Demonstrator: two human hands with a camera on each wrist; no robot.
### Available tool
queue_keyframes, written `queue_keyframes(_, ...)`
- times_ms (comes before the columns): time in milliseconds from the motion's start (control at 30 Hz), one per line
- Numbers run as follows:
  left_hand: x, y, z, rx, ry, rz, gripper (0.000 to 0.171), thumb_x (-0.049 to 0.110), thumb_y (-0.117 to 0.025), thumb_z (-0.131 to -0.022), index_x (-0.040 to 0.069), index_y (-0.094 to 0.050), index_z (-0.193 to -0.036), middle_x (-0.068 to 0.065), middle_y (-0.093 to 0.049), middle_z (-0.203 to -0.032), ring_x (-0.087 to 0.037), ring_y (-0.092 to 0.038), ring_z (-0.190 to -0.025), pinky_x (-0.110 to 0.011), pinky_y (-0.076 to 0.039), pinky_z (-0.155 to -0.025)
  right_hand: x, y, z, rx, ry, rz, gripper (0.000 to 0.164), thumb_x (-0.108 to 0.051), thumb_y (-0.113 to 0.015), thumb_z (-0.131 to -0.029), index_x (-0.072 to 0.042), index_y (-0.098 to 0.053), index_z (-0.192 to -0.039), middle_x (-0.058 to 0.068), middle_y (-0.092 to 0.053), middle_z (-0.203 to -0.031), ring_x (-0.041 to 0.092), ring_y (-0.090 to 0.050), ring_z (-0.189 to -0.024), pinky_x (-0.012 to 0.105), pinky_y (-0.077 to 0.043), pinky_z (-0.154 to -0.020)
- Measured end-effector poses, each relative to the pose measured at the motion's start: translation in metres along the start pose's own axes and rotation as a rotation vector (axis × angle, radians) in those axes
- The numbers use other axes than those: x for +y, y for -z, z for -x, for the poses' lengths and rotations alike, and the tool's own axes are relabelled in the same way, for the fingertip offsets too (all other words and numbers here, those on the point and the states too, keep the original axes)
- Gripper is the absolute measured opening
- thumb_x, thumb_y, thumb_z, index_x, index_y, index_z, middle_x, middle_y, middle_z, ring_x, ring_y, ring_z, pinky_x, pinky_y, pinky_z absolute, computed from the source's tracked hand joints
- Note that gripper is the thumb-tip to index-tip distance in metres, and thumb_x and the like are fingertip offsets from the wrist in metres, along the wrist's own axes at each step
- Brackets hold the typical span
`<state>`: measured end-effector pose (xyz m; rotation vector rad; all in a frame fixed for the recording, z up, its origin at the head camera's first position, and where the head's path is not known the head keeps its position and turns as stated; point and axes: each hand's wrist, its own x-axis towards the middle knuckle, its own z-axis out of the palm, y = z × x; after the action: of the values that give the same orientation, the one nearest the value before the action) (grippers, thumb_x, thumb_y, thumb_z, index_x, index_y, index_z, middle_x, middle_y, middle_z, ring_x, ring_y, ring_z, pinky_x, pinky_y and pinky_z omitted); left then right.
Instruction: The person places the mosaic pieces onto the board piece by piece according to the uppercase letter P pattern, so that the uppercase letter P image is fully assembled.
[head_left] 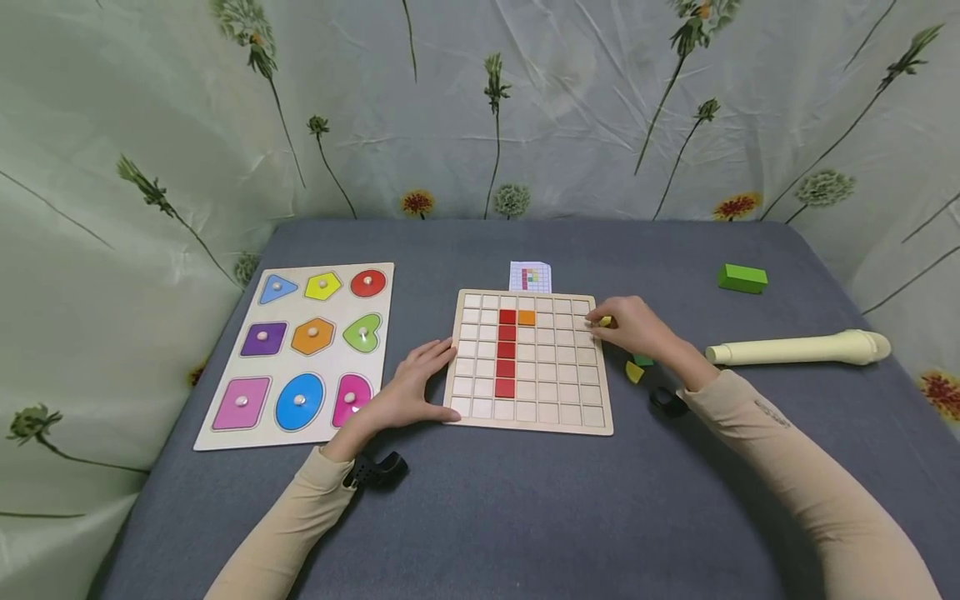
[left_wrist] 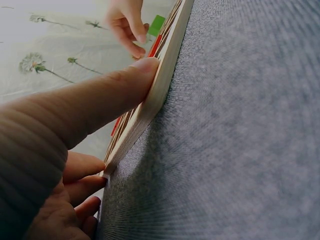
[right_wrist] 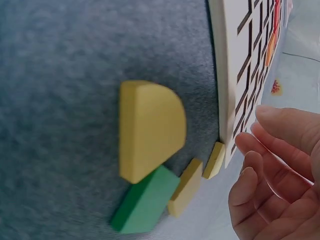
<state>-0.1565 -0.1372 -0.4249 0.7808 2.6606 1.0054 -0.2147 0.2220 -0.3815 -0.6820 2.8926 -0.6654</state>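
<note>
A wooden grid board [head_left: 547, 421] lies on the table. A column of several red tiles [head_left: 506, 350] fills part of it, with an orange tile [head_left: 527, 318] beside the top one. At the board's left edge my left hand [head_left: 408, 383] steadies it, thumb on the near corner and fingers spread along the side. My right hand [head_left: 630, 325] hovers by the right edge, its fingers loosely bent and nothing visible between them. Near it lie a yellow rounded block [right_wrist: 155, 130], a green block [right_wrist: 145, 200] and two smaller yellow blocks, one [right_wrist: 185, 187] nearer the green block.
A small printed card [head_left: 530, 276] sits behind the board. To the left lies a shape puzzle board [head_left: 292, 437] with knobbed pieces. On the right are a green rectangular block [head_left: 742, 278] and a pale yellow microphone-shaped object [head_left: 795, 348]. A flowered cloth [head_left: 450, 100] hangs behind the table.
</note>
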Motion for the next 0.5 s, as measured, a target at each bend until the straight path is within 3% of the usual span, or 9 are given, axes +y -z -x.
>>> queue_keyframes(200, 0.0, -0.001, 0.0, -0.003, 0.001, -0.002, 0.095, 0.029, -0.083, -0.067, 0.001, -0.034, -0.144, -0.017, -0.028, -0.154, -0.038, -0.02, -0.141, -0.065, -0.019, -0.108, 0.004, -0.001, 0.008, 0.025, 0.019, 0.008, 0.021, -0.007, -0.067, -0.083, 0.003, -0.07, -0.102, 0.017, -0.07, -0.092, 0.015, -0.054, -0.066, 0.026, -0.041, -0.06)
queue_keyframes(500, -0.001, 0.0, 0.0, -0.001, -0.002, -0.006, 0.095, 0.03, -0.083, -0.067, 0.002, -0.034, -0.144, -0.016, -0.028, -0.154, -0.038, -0.02, -0.141, -0.065, -0.019, -0.107, 0.01, 0.005, 0.023, 0.035, -0.031, 0.051, 0.02, -0.006, -0.066, -0.082, 0.002, -0.07, -0.1, 0.013, -0.067, -0.085, 0.011, -0.042, -0.059, 0.025, -0.033, -0.056)
